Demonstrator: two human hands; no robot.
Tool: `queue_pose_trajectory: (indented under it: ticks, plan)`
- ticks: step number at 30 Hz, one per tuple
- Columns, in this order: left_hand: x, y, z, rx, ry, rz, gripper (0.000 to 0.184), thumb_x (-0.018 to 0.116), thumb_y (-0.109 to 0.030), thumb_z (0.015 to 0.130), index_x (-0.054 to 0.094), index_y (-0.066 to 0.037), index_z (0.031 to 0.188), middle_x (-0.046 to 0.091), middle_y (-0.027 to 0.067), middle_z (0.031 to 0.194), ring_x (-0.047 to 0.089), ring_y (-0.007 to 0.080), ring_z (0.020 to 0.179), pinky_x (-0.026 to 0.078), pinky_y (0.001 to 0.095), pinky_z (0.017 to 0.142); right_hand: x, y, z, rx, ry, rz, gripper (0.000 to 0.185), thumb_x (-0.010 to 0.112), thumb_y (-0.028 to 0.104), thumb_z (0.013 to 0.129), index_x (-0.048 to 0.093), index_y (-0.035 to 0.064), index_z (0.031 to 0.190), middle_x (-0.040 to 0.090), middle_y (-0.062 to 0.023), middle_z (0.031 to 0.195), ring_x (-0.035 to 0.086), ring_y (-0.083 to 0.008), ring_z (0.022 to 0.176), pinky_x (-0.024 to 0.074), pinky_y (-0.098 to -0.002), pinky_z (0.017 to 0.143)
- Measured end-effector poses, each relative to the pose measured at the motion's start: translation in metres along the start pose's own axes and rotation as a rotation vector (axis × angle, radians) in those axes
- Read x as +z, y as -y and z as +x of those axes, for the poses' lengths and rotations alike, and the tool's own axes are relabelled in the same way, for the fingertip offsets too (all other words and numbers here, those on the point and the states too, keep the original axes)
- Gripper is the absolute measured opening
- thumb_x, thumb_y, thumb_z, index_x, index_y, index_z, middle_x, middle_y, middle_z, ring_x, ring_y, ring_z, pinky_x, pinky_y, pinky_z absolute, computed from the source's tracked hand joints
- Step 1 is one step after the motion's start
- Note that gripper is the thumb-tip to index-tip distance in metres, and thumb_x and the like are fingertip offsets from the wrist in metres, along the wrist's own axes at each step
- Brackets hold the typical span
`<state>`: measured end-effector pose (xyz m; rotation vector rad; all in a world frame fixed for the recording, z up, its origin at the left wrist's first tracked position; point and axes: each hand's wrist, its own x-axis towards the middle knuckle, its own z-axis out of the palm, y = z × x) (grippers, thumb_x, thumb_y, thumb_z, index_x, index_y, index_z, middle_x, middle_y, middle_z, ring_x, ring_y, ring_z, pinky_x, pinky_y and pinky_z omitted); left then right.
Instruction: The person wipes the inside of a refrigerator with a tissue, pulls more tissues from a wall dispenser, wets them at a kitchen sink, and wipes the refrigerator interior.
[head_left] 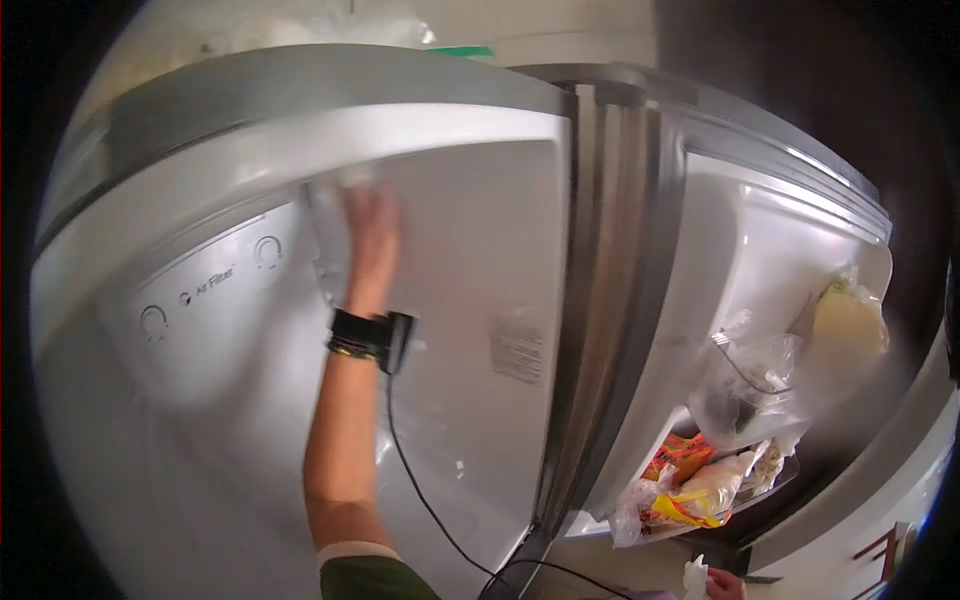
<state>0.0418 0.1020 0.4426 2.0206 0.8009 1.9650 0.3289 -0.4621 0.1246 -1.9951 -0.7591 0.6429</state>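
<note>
My left hand [372,235] reaches up into the refrigerator compartment [460,250], near its upper wall. Motion smears the fingers, and a whitish patch shows at their tips; I cannot make out whether they hold it. A black band with a small box [372,338] is strapped round that wrist, and a dark cable [415,487] runs down from it. At the bottom edge, my right hand [725,583] is partly in view, its fingers closed on a crumpled white tissue [694,575].
On the right, the open door [715,240] carries a bagged pale yellow item [848,325], a clear plastic container [750,385] and several food packets [690,490]. A panel marked "Air Filter" [215,280] with two dials is at the left. A printed label [516,350] is on the inner wall.
</note>
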Motion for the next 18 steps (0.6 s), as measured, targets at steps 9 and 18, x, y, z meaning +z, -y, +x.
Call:
queue_pose_trajectory:
  ticks: [9,18]
  plan:
    - [0.048,-0.091,-0.085,0.343,-0.116,0.173,0.057,0.046,-0.018,0.088,0.022,0.002,0.136,0.02,0.0253,0.141,0.016,0.039,0.133,0.015,0.046,0.108,0.02,0.025,0.038,-0.089,0.272,0.179,0.034,0.053,0.014,0.087,0.054,-0.0045,0.116,0.061,-0.0086,0.106,0.055,-0.0165,0.096,0.0425,-0.0282,0.085]
    - [0.004,-0.013,0.013,-0.114,-0.196,-0.156,0.053,0.046,-0.02,0.087,0.028,0.002,0.132,0.027,0.0256,0.138,0.024,0.0394,0.129,0.015,0.0412,0.11,0.007,-0.04,0.033,0.068,0.166,0.223,0.04,0.06,0.012,0.079,0.054,-0.0031,0.116,0.063,-0.0088,0.095,0.058,-0.0122,0.086,0.0447,-0.0264,0.082]
